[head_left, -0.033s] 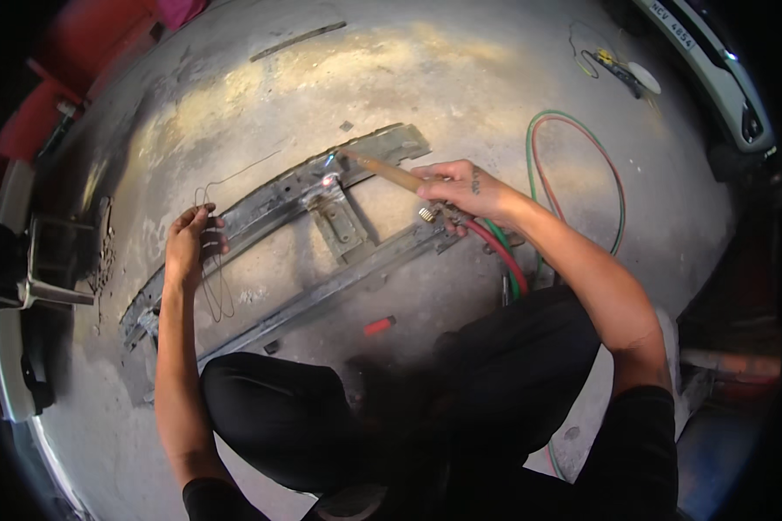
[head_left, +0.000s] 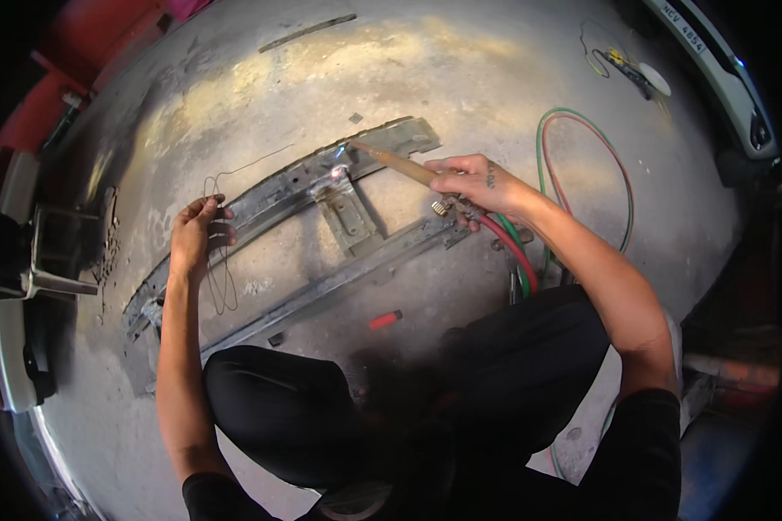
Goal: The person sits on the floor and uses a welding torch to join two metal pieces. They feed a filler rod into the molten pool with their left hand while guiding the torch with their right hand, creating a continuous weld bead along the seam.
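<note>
Change from the earlier frame is small: the metal part (head_left: 274,193), the wire (head_left: 250,163) and both hands appear a little higher and more to the right in my view, and because the floor (head_left: 460,87) shifts with them, I think it is mostly the head camera that has turned. Between hands and metal part I find no clear difference. The left hand (head_left: 202,230) is raised at the left side of the metal part, and it pinches the wire between the thumb and the index finger, while the other fingers are bent and loosely spread. From this pinch, one thin end of the wire runs up and to the right, toward the bright spot (head_left: 337,172), but stays apart from it; loops of it hang below the hand. The right hand (head_left: 478,187) is closed around a torch (head_left: 406,168), with the thumb lying along its body and the tip directed up and to the left. I cannot tell if the tip touches the metal. The metal part lies on the floor in front of the person's knees (head_left: 278,382). It is grey, long and slightly curved, with a short bracket (head_left: 347,217) between its upper beam and its lower bar (head_left: 339,278). The bright spot shines where this bracket joins the upper beam, and a bluish glint sits just above, near the torch tip.
</note>
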### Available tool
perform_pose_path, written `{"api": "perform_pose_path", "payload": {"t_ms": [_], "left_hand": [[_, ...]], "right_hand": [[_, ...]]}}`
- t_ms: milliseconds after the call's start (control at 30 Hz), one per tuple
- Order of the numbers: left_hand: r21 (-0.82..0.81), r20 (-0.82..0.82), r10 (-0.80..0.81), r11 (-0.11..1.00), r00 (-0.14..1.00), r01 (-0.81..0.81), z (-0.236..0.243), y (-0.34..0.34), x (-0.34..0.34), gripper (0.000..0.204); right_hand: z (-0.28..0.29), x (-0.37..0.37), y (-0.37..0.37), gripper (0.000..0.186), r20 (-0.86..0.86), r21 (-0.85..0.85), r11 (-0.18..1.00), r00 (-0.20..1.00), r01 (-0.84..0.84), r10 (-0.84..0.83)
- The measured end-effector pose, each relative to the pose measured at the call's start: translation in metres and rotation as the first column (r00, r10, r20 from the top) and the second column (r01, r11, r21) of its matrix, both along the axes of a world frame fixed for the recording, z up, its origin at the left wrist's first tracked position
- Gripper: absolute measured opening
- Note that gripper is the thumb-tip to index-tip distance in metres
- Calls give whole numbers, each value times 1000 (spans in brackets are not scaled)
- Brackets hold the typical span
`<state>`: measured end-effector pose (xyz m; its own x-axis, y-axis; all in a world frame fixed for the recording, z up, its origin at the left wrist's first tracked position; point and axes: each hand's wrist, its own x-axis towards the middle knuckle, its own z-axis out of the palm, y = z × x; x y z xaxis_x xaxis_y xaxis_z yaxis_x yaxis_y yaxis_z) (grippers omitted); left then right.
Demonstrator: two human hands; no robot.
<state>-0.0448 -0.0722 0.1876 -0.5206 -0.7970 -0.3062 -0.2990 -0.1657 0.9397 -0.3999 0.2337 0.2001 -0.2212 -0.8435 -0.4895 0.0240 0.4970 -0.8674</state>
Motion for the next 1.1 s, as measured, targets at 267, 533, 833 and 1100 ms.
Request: {"api": "perform_pose_path", "payload": {"t_ms": [267,533,833,1100], "left_hand": [[-23,134,-10,1000,991,13,-12,0,-5,30],[-22,200,-81,996,976,87,-24,-4,-5,26],[8,190,-58,998,980,57,-23,-11,-1,25],[0,188,-99,995,977,101,-25,-8,-1,24]], "right_hand": [[0,4,-7,66,-6,46,999,1000,-20,20],[-12,7,-16,65,-20,47,998,999,-46,47],[-16,7,-18,66,-26,45,997,998,-57,58],[-18,10,-21,65,-56,34,999,998,-40,42]]}}
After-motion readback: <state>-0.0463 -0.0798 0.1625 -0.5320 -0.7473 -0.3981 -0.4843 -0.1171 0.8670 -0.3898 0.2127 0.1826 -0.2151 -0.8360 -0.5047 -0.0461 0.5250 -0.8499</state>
